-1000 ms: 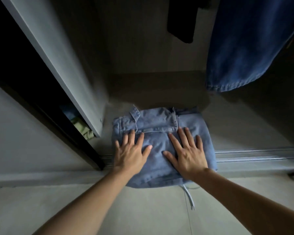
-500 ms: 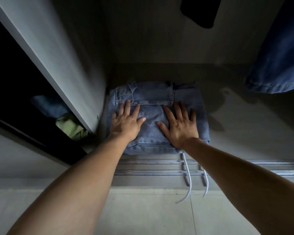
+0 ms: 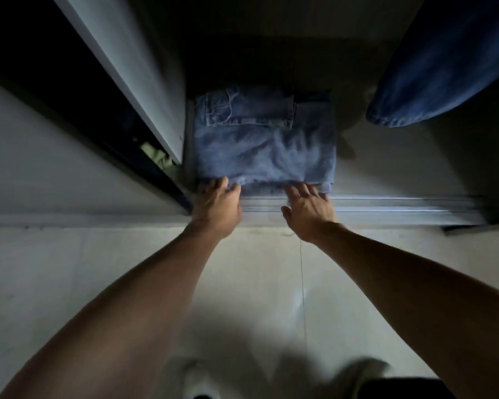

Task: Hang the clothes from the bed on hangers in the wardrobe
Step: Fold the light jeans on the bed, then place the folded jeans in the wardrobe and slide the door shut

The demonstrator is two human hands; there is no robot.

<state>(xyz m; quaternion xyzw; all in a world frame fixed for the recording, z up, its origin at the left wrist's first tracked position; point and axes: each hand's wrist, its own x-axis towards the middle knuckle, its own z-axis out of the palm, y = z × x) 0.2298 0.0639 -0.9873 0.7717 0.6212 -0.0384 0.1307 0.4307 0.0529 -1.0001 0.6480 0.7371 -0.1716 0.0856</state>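
jeans [image 3: 264, 151] lying folded on wardrobe floor [image 3: 392, 168], just behind track [image 3: 401, 203] | my right hand [image 3: 307, 210] touching near edge, fingers straight, holding nothing | left hand [image 3: 218, 203] blurring, can't tell grip | guessing denim's handling heavy-ish, floppy, not slippery, so I'm eyeing the waistband [image 3: 251, 120]

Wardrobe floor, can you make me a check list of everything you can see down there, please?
Surface: wardrobe floor, dim and shadowed.
Job's things: folded light-blue denim lies flat in the left corner; dark-blue denim garment hangs above on the right; no hanger visible.
Clutter: green cloth behind the sliding door.
Grips: left hand touches the folded denim's near edge, grip too blurred to tell; right hand open, fingers spread at the same edge.
Cables: nothing seen.
Surroundings: door track, pale tiled floor, blurred shoes at the bottom.
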